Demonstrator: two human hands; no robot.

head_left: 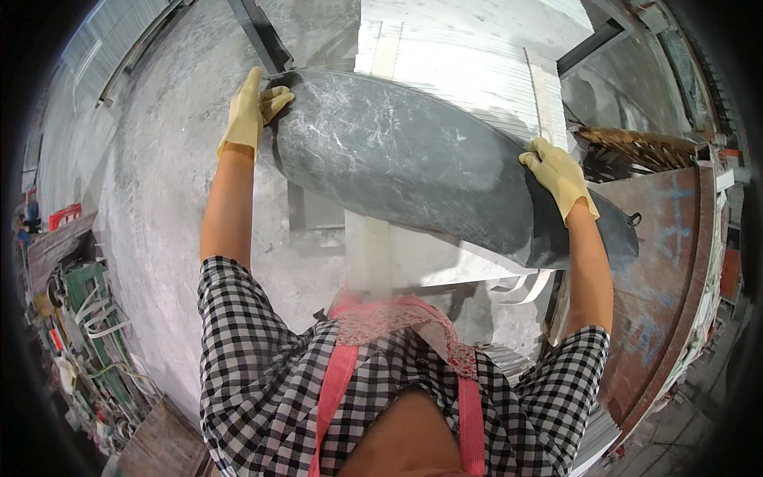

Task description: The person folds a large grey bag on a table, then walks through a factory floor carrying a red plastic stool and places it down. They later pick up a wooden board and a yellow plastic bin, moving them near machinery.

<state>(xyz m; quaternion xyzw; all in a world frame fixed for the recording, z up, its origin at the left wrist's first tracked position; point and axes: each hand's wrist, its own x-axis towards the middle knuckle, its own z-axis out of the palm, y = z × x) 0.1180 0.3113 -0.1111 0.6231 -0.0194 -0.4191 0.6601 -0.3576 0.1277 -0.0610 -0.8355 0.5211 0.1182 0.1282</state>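
Observation:
Stretched out between my hands is a dark grey, rubbery apron (pixel 397 143) with whitish scuffs and a small black loop near its right end. My left hand (pixel 248 115), in a pale yellow rubber glove, grips its far left corner, with the fingers closed and the thumb side up. At the right my right hand (pixel 556 173), gloved the same way, is closed on the apron's upper edge. A darker fold hangs just below that hand. The apron is held up in front of me, over the stack of white panels, and hides part of it.
Beyond the apron stands a tall stack of white panels (pixel 469 56) with pale straps. A rust-brown metal plate (pixel 652 262) and broken wooden slats (pixel 636 143) are on the right. Piled clutter (pixel 95 318) lies at left, and a steel post (pixel 262 36) rises near my left hand.

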